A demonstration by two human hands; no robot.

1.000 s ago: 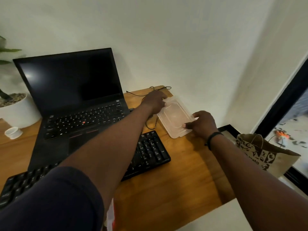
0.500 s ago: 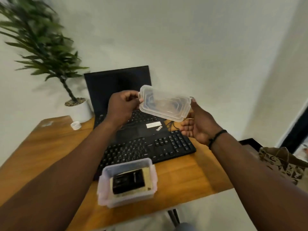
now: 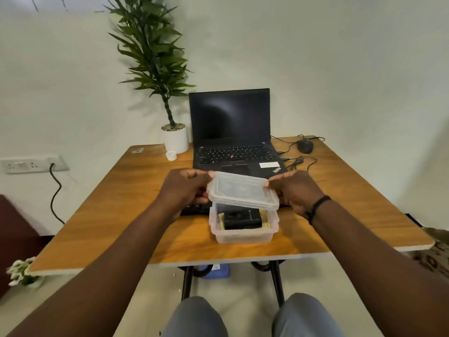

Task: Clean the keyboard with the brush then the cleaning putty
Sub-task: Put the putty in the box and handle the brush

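Observation:
A clear plastic lid [image 3: 241,190] hovers just above an open clear plastic box [image 3: 243,233] near the table's front edge. My left hand [image 3: 187,188] grips the lid's left end and my right hand [image 3: 295,190] grips its right end. Inside the box lies a black object [image 3: 241,218] on something pale yellow. A black external keyboard [image 3: 195,209] lies behind the box, mostly hidden by my hands and the lid. Behind it stands an open black laptop [image 3: 233,142] with a dark screen. I see neither a brush nor putty.
A wooden table [image 3: 136,190] carries a black mouse [image 3: 304,145] with cables at the back right, a white potted plant [image 3: 175,138] and a small white cap [image 3: 171,155] at the back left. A wall socket [image 3: 29,164] with a black cord is at the left.
I have lifted the lid from the table's right side, carried it over the keyboard and lowered it to just above the open box. The camera has pulled back and centred on the table.

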